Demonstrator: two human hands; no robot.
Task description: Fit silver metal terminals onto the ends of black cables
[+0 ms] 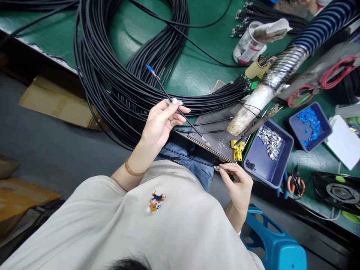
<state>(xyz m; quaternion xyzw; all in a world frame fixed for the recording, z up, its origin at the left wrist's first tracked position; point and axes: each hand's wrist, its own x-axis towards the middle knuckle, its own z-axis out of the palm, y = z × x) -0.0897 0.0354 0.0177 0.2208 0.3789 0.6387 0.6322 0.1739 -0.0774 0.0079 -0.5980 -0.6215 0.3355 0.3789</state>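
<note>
My left hand (161, 122) is closed in a pinch around a thin black cable (180, 111). The cable runs from a blue-tipped end (149, 68) up left to a bare metal tip (206, 142) over a dark work plate (216, 131). My right hand (239, 183) is lower right, above my lap. Its fingertips pinch the end of another thin black cable with a small metal piece (217, 167) on it. That cable trails left across my jeans.
A big coil of black cables (112, 75) covers the green bench (197, 63). A purple tray of metal clips (268, 150), a tray of blue parts (309, 125), a yellow tool (237, 149), a ribbed hose (292, 60), orange-handled scissors (295, 184) and a blue stool (275, 243) lie to the right.
</note>
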